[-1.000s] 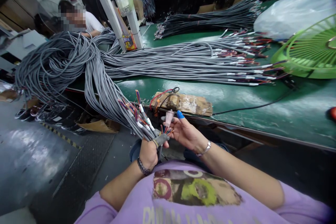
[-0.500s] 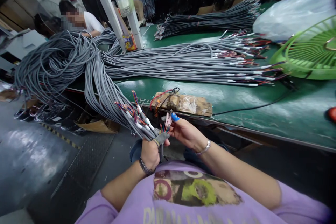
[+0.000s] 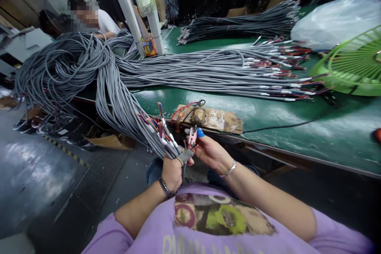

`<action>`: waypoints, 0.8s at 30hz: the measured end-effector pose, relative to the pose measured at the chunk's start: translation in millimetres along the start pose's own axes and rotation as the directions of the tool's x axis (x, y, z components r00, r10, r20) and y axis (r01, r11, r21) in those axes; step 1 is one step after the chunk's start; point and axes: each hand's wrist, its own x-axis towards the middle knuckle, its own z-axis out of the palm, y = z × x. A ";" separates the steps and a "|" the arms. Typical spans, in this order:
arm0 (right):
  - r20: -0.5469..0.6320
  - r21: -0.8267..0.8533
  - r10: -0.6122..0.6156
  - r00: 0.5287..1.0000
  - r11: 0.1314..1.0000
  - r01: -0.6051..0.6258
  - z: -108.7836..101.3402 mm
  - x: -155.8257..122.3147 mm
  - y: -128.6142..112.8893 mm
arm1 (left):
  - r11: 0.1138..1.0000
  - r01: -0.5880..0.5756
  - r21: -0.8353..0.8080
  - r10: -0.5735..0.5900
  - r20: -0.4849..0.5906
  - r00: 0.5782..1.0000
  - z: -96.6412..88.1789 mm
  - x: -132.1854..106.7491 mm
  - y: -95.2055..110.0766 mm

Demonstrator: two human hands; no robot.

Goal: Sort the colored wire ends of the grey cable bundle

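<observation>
My left hand [image 3: 173, 170] is closed around the ends of several grey cables [image 3: 114, 107], a grey cover on its thumb. White sleeves and thin coloured wires [image 3: 160, 129] fan out above this grip. Close beside it, my right hand [image 3: 212, 151] pinches a small pink clip [image 3: 193, 137], with blue covering one fingertip. Loose coloured wire ends stand right at the clip, between the two hands. Whether the clip grips any of them is too small to tell.
A wooden block [image 3: 218, 120] with a cord lies on the green table's [image 3: 297, 127] near edge. More grey cables [image 3: 190, 69] stretch across behind, beside a green fan [image 3: 354, 63] and a plastic bag [image 3: 336, 22]. A person [image 3: 105, 24] sits at the far left.
The view has shifted slightly. Both hands keep their hold, the left on the cables and the right on the clip, with hardly any movement between them.
</observation>
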 end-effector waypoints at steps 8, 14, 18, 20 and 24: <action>0.067 -0.022 0.102 0.992 0.995 -0.101 -4.6 -14.6 -1.3 | 0.999 -0.032 -0.024 0.032 -0.011 0.999 -1.0 -9.0 6.5; 0.105 -0.282 0.029 0.994 0.959 0.001 -2.7 -34.0 1.8 | 0.996 -0.076 0.046 0.074 0.038 0.997 -11.1 -11.5 -3.7; 0.131 -0.471 -0.015 0.991 0.879 0.075 7.6 -39.4 -6.7 | 0.988 -0.076 0.133 0.058 0.135 0.989 -18.0 -9.0 -7.2; 0.153 -0.519 -0.010 0.988 0.850 0.089 10.1 -40.1 -11.9 | 0.987 -0.052 0.154 0.026 0.171 0.985 -19.1 -8.2 -5.4; 0.111 -0.556 -0.028 0.993 0.827 0.086 8.4 -39.6 -14.1 | 0.988 -0.054 0.143 0.029 0.173 0.985 -18.5 -7.7 -3.3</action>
